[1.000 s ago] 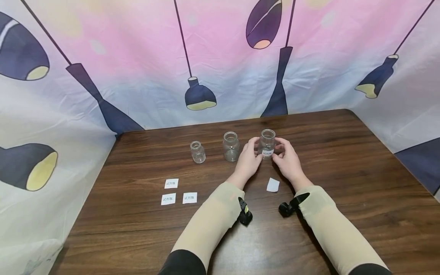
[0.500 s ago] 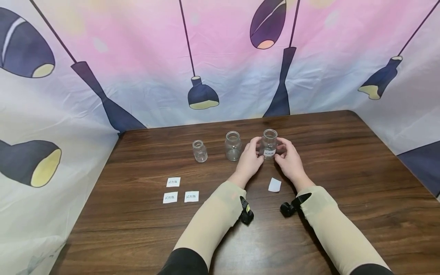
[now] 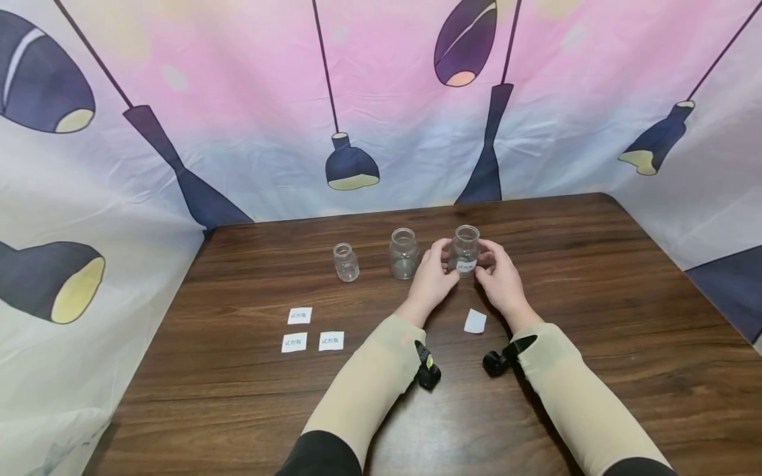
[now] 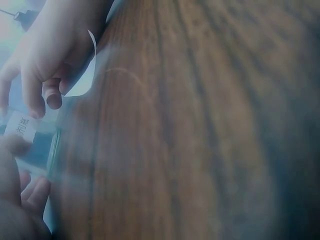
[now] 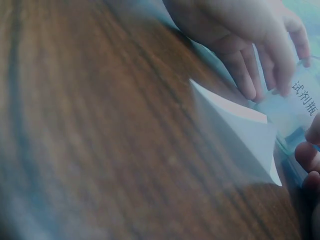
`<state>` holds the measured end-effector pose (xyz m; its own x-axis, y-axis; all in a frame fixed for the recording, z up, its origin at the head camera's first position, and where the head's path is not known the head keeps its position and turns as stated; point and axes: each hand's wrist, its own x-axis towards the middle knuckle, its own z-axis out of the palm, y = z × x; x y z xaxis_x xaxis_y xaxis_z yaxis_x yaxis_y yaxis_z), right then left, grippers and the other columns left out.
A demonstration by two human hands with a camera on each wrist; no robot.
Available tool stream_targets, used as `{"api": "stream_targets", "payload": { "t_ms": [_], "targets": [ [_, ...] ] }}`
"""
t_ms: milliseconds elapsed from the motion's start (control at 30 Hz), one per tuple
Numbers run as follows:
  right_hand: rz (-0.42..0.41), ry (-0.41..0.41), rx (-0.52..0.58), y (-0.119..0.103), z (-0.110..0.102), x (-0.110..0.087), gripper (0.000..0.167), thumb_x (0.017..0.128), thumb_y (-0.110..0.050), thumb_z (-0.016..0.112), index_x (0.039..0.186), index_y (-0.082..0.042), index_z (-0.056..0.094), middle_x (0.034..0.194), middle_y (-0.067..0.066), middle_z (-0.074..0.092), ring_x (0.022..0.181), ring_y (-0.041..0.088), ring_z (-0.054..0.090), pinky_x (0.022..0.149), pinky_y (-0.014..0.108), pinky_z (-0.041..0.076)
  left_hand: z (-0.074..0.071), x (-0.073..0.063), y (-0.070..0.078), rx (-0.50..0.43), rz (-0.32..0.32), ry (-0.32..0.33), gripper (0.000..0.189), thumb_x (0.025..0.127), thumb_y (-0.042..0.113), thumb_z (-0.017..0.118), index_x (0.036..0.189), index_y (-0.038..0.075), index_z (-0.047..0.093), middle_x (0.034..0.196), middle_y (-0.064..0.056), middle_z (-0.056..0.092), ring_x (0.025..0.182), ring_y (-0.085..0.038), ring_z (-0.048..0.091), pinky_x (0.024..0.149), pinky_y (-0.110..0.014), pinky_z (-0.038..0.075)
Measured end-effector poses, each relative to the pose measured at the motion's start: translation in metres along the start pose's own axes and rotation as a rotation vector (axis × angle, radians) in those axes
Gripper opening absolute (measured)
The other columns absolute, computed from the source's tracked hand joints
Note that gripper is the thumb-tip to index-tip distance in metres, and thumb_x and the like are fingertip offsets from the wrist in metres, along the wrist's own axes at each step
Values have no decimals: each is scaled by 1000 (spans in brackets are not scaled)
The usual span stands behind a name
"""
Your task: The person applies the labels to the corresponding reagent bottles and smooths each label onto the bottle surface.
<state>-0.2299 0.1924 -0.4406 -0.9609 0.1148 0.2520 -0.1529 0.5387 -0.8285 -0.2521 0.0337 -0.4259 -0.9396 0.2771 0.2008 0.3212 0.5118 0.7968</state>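
A clear glass jar [image 3: 467, 246] stands upright on the table, held between both hands. Its front bears a white label [image 3: 466, 266] with printed characters, also readable in the right wrist view [image 5: 303, 97]. My left hand [image 3: 432, 283] curls around the jar's left side, its thumb at the label's edge. From the right, my right hand [image 3: 503, 283] grips the jar with bent fingers and thumb. Some fingertips are hidden behind the glass. Just in front of the hands lies a small blank white paper piece [image 3: 475, 321], its edges curling up in the right wrist view.
Left of the hands stand another glass jar [image 3: 403, 254], close to the left hand, and a smaller one [image 3: 346, 262]. Three printed white labels [image 3: 299, 316] lie at the left on the brown wooden table [image 3: 226, 396]. A patterned cloth [image 3: 268, 99] hangs behind.
The head view has shifted slightly. Both hands stay around the labelled jar, and the left thumb has moved a little to the right along the label's edge.
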Motion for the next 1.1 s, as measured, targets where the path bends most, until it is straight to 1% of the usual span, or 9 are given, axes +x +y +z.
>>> {"api": "stream_targets", "payload": {
  "t_ms": [133,300,467,600,900,1100],
  "targets": [
    [3,1,21,0,-1,-1,54,87,-1,53,138,-15,42,112,17,56,77,25,52,68,35,43,-1,-2,-3,-54,6,-2,56,89,17,62,139,18,38,119,-9,53,101,-18,58,85,-24,46],
    [-11,-3,27,0,-1,-1,54,87,-3,57,138,-14,42,112,17,56,78,25,53,70,35,44,-1,-2,-3,-54,16,14,49,94,22,58,139,19,40,118,-9,54,101,-18,59,85,-24,46],
    [-16,-9,11,0,-1,-1,55,87,-4,58,138,-13,41,112,17,56,78,24,52,70,34,43,-1,-3,-2,-44,14,16,49,94,22,59,138,19,40,118,-9,55,101,-18,59,85,-25,47],
    [-25,-8,25,0,-1,-1,54,87,-4,59,138,-13,41,111,18,56,77,25,52,70,36,43,-2,-3,-2,-43,10,15,49,93,23,59,138,20,40,118,-9,56,100,-18,59,85,-25,47],
    [-48,-27,20,-1,1,1,55,88,-4,58,139,-12,40,113,20,55,77,26,52,69,35,44,-5,-1,-4,-46,-15,13,49,93,25,59,139,21,40,117,-8,56,100,-17,59,84,-26,47],
    [-36,-26,19,0,0,0,55,89,-6,57,140,-14,39,114,19,55,76,25,53,68,35,44,-4,-1,-4,-55,-8,4,50,93,26,60,138,21,40,116,-7,56,99,-17,59,83,-27,47]
  ]
}}
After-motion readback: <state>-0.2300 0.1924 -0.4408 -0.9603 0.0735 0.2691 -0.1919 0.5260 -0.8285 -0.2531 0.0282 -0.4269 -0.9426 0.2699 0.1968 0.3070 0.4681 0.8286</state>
